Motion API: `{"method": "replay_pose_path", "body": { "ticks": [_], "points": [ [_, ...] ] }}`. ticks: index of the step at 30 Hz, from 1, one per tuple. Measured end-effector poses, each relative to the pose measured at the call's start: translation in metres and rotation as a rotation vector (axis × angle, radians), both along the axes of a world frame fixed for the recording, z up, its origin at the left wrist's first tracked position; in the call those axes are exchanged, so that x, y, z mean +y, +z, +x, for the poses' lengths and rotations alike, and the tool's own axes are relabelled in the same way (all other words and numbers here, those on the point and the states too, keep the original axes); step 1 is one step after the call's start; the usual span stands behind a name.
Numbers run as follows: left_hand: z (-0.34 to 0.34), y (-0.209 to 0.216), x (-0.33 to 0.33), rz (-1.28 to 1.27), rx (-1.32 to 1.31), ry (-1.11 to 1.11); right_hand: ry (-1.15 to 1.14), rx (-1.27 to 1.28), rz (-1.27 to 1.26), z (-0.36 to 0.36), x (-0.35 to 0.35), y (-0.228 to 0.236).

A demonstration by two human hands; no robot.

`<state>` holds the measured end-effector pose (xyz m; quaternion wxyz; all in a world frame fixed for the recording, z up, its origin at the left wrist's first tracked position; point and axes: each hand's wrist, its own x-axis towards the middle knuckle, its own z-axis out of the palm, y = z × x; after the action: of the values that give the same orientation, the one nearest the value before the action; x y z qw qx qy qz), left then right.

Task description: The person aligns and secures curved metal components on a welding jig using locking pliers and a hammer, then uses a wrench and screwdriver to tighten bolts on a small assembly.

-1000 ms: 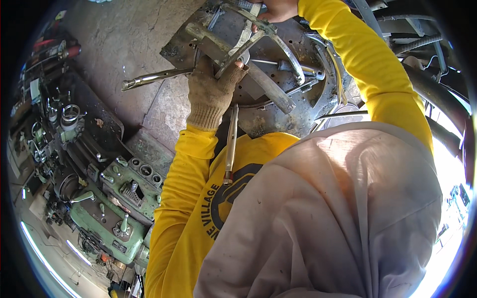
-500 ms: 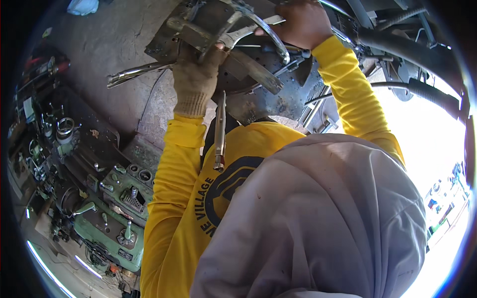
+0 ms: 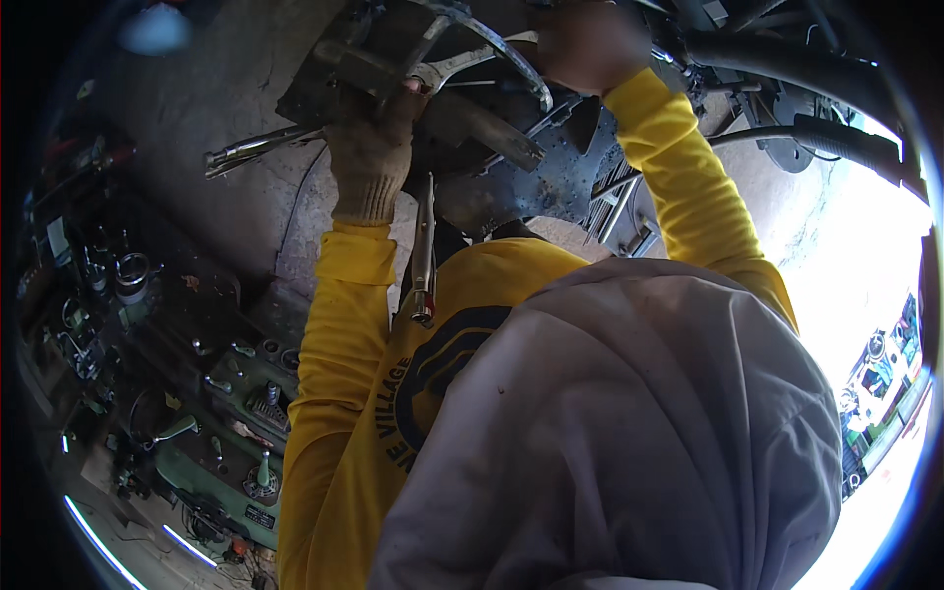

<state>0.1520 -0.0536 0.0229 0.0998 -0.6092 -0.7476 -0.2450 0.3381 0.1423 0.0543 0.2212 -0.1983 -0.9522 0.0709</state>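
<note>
My left hand (image 3: 372,152), in a brown knit glove with a bare thumb tip, is closed on a metal piece with spokes and a curved rim (image 3: 501,51). The thumb presses beside a spoke; the other fingers are mostly hidden. At the piece's right side is my bare right hand (image 3: 595,47), smeared by motion, so its fingers cannot be made out. Bright locking-plier handles (image 3: 261,147) stick out to the left of the glove. A second such handle (image 3: 424,256) points toward my body. A flat bar (image 3: 492,131) lies slantwise under the spoked piece.
A dark metal plate with holes (image 3: 551,182) lies beneath the work. Thick black hoses (image 3: 787,61) and metal rods run at the upper right. On the left stands a green machine (image 3: 211,472) with levers and handwheels. Concrete floor (image 3: 216,88) shows at the upper left.
The view has darkened and shifted slightly, with the work now a little farther up and left. My right hand has become blurred; my left keeps its grip.
</note>
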Motion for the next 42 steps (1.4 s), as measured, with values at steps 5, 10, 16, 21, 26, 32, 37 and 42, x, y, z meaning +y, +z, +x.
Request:
{"method": "replay_pose_path", "body": {
  "ticks": [5,10,16,21,26,32,37,42],
  "points": [
    [0.012,0.016,0.009,0.077,-0.370,0.031,-0.083,-0.118,-0.141,0.005,0.008,-0.019],
    [0.012,0.013,0.004,0.058,-0.371,0.026,-0.049,-0.213,0.005,0.003,0.033,-0.014],
    [0.019,0.025,0.007,-0.025,-0.591,0.112,0.028,-0.304,-0.020,-0.009,0.064,0.013],
    [0.011,0.012,0.003,-0.073,-0.555,0.131,-0.047,-0.181,-0.163,-0.012,0.057,0.001],
    [-0.008,-0.008,-0.008,-0.056,0.318,-0.147,-0.092,0.015,-0.282,0.010,0.040,-0.005],
    [0.004,0.017,-0.003,-0.428,-0.421,0.452,-0.219,-0.176,-0.405,0.041,0.024,-0.014],
    [0.011,0.029,0.002,-0.407,-0.567,0.478,-0.173,-0.296,-0.488,0.053,0.017,-0.022],
    [0.005,0.025,0.001,-0.413,-0.536,0.522,-0.165,-0.281,-0.440,0.056,0.013,-0.039]
  ]
}}
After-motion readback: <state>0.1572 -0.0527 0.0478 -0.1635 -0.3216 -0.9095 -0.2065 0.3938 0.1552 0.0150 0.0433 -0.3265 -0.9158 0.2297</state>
